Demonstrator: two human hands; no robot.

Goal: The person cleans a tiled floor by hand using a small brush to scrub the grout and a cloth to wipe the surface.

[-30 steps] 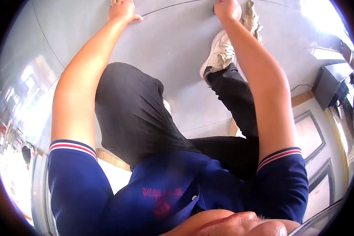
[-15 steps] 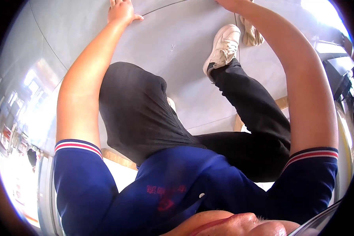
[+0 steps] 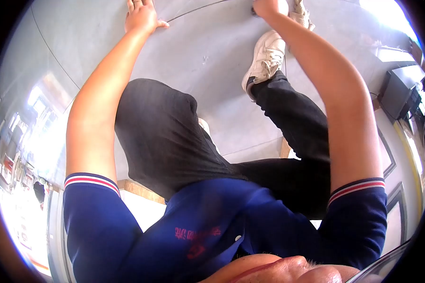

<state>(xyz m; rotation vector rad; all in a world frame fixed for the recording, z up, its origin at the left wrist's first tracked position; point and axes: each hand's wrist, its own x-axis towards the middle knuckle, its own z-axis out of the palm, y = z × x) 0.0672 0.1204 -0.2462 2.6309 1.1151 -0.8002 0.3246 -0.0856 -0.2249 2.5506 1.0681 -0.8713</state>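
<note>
Navy sleeves [image 3: 97,221] carry red-and-white stripes; the floor [image 3: 212,89] is grey.

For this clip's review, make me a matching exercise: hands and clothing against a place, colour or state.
1. Left hand
2. Right hand
3. Trousers
4. Shirt

A. Blue, with striped cuffs
B. At the top edge, near the white shoe
C. Spread on the grey floor
D. Black

Pairs: 1-C; 2-B; 3-D; 4-A

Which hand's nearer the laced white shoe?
Right. The right hand is just past the toe of the white shoe; the left hand rests on the floor, well to the shoe's left.
</note>
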